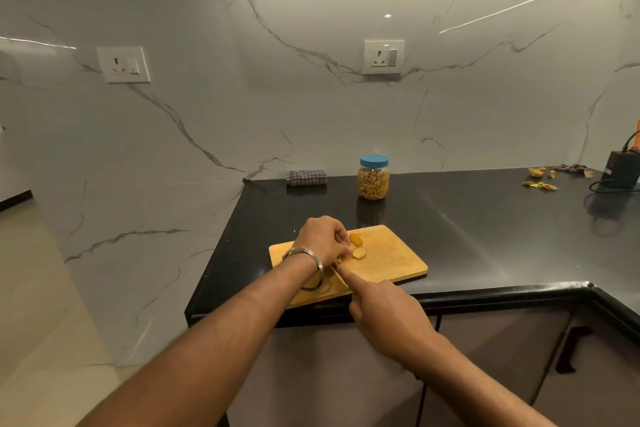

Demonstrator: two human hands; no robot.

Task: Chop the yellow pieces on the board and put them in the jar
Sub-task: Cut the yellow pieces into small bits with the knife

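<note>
A rectangular pale wooden chopping board [388,262] with rounded corners lies skewed at the near edge of the glossy black stone bench [485,225]. On its centre sit smooth yellow pieces [357,246], one orange wedge and one pale round slice. The left hand [320,241], wearing a steel bangle [306,262], curls its fingers [341,236] round the pieces. The right hand [384,312] grips a knife [341,276], index finger straight along the blade's back. At twelve o'clock, well apart, stands a clear plastic jar [373,178] with a blue lid, closed. Bare bench spreads toward three o'clock.
</note>
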